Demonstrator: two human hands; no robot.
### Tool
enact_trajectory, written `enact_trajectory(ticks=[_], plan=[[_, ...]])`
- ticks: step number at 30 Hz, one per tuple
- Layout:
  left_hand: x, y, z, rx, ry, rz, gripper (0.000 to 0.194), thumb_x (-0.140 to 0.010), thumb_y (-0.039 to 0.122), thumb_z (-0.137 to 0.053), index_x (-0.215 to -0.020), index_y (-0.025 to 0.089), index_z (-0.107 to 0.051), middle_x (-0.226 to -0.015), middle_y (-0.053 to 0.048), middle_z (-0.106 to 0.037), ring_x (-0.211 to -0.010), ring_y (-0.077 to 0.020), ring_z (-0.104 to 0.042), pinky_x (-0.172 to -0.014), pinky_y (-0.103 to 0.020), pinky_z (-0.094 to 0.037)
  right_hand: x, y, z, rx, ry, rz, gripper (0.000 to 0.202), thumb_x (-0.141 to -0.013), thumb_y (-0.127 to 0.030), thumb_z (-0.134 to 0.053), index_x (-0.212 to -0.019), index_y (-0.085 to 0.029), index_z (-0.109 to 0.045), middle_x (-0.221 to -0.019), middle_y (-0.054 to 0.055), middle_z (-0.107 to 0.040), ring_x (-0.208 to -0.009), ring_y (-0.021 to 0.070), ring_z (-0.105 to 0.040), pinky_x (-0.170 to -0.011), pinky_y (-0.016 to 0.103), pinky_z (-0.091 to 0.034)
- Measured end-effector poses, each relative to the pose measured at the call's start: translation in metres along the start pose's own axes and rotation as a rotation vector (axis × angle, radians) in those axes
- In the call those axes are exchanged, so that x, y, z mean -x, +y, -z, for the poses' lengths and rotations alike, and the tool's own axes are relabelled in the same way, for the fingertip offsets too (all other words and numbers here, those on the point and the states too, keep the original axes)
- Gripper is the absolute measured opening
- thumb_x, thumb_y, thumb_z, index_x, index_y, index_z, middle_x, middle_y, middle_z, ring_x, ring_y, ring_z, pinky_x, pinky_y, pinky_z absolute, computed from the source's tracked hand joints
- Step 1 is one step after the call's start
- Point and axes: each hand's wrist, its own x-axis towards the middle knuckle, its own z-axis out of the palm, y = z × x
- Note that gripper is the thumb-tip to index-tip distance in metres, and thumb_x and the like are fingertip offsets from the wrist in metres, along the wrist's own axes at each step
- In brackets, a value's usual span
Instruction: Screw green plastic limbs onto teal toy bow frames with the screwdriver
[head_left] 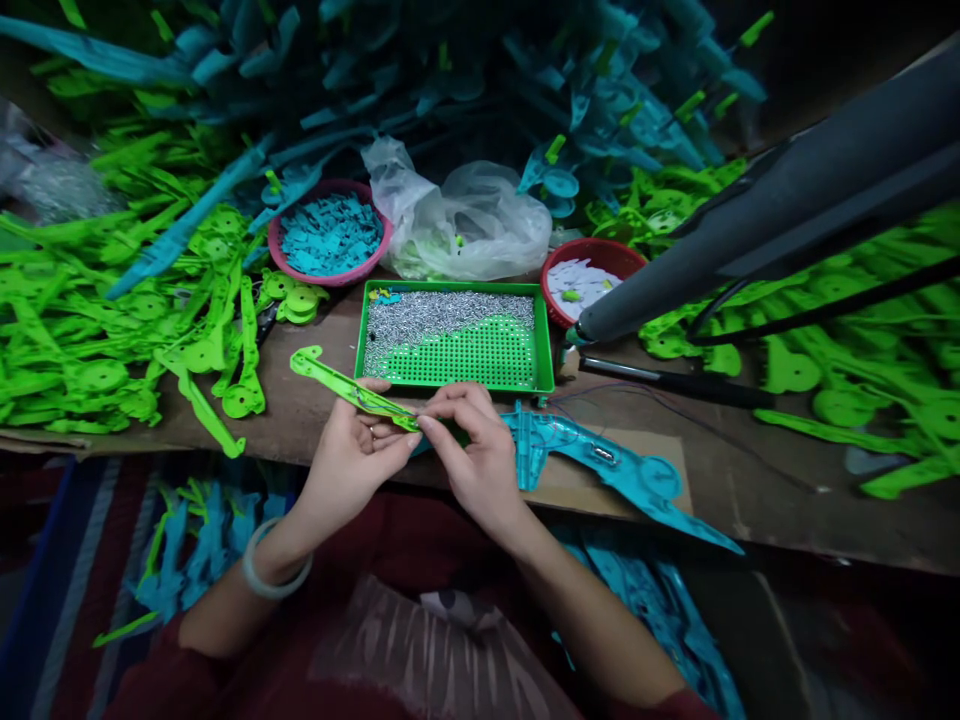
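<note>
My left hand [352, 450] is closed around a long, narrow bright green plastic part [330, 378], hollow side up, with a hooked far end pointing up and left. A thin dark line runs inside its channel. At the part's near end, my right hand [476, 455] has thumb and fingers pinched together; whatever is between them is too small to make out. Beside the right hand, on the table, lies a translucent blue plastic gun-shaped half shell [630, 470] with a small metal piece and thin wires in it. Its left end is hidden behind my hands.
Ahead stands a green tray [457, 386] of small metal pieces. Behind it are a pink basket [277, 255] of blue pieces, a plastic bag [480, 220] and a red basket [551, 300] of white pieces. A dark grey pole [750, 200] slants in from the right. Green parts [97, 320] pile up left.
</note>
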Motion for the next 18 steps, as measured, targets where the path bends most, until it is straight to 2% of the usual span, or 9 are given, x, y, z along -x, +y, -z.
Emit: enact_trajectory(ticks=[7,11,15,18], plan=[[-0.003,-0.007,0.007,-0.087,-0.002,0.055,0.038,-0.071,0.022,-0.080,-0.098,0.017,-0.054,-0.086,-0.002,-0.074,-0.081,-0.0147,-0.073,-0.075,-0.022,-0.059,0.000,0.002,0.010,0.129,-0.235,0.149,0.021,-0.096,-0.011,-0.047,-0.104,-0.019,-0.065,-0.098,0.008,-0.059,-0.095,0.0183,-0.053,-0.082,0.033,-0.047],[-0.003,-0.006,0.015,-0.104,0.065,0.057,0.037,-0.067,0.027,-0.084,-0.091,0.016,-0.057,-0.080,0.000,-0.073,-0.075,-0.0149,-0.072,-0.071,-0.023,-0.060,0.006,-0.005,0.012,0.298,-0.228,0.235,0.023,-0.095,-0.013,-0.048,-0.113,-0.018,-0.062,-0.105,0.011,-0.059,-0.100,0.0219,-0.052,-0.086,0.038,-0.048],[-0.006,0.004,0.043,-0.093,0.207,0.062,0.040,-0.065,0.031,-0.087,-0.089,0.016,-0.059,-0.080,-0.002,-0.074,-0.069,-0.0147,-0.072,-0.068,-0.024,-0.061,0.014,-0.004,0.019,0.491,-0.221,0.360,0.038,-0.092,-0.029,-0.057,-0.127,-0.015,-0.053,-0.114,0.016,-0.059,-0.104,0.0286,-0.052,-0.087,0.047,-0.048],[-0.010,0.014,0.074,-0.141,0.258,0.084,0.039,-0.060,0.033,-0.090,-0.082,0.013,-0.064,-0.075,-0.003,-0.073,-0.068,-0.0155,-0.071,-0.066,-0.024,-0.062,0.014,0.012,0.029,0.630,-0.327,0.430,0.035,-0.095,-0.026,-0.052,-0.126,-0.013,-0.055,-0.103,0.016,-0.063,-0.096,0.0277,-0.053,-0.078,0.042,-0.049]])
